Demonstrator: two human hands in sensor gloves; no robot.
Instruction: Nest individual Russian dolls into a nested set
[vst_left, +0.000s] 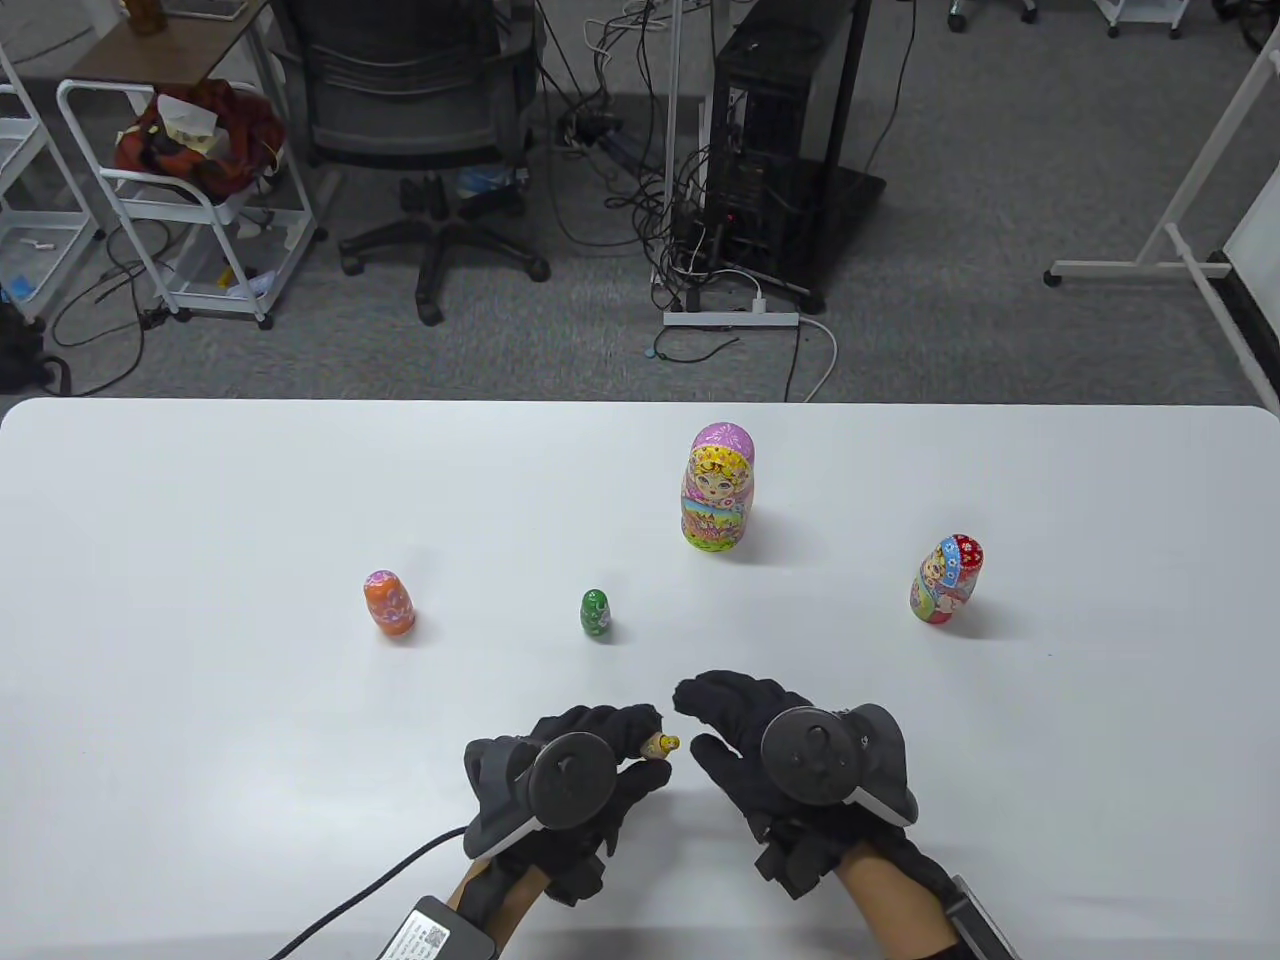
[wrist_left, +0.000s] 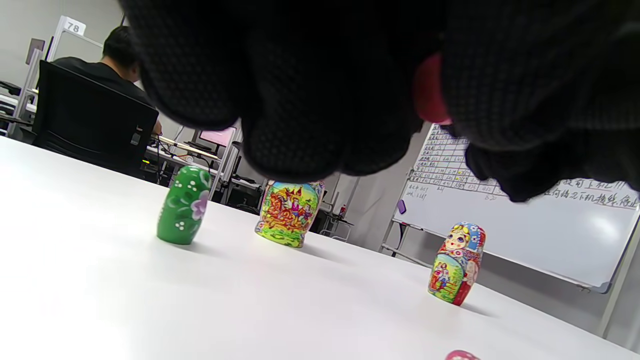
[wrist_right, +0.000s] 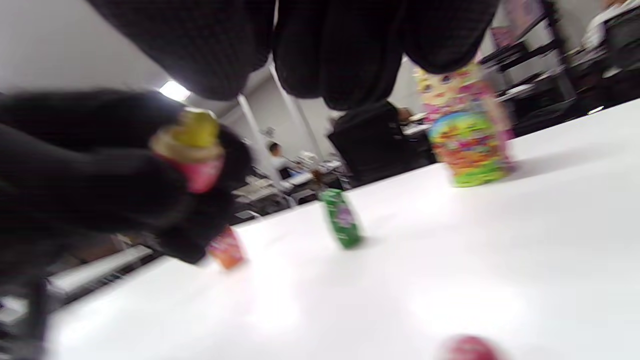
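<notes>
My left hand (vst_left: 645, 745) pinches the smallest doll (vst_left: 662, 744), yellow on top and pink below, low over the table's front; it also shows in the right wrist view (wrist_right: 192, 150), and as a red patch between my fingers in the left wrist view (wrist_left: 430, 90). My right hand (vst_left: 695, 722) is open and empty, just right of that doll. On the table stand an orange doll (vst_left: 389, 603), a green doll (vst_left: 595, 614), the large pink-and-yellow doll (vst_left: 718, 487) and a red doll (vst_left: 946, 579), all shut and upright.
A small pink-red rounded thing lies on the table close below my hands in the right wrist view (wrist_right: 467, 347) and in the left wrist view (wrist_left: 462, 355); it is hidden in the table view. The white table (vst_left: 200, 520) spreads wide to the left.
</notes>
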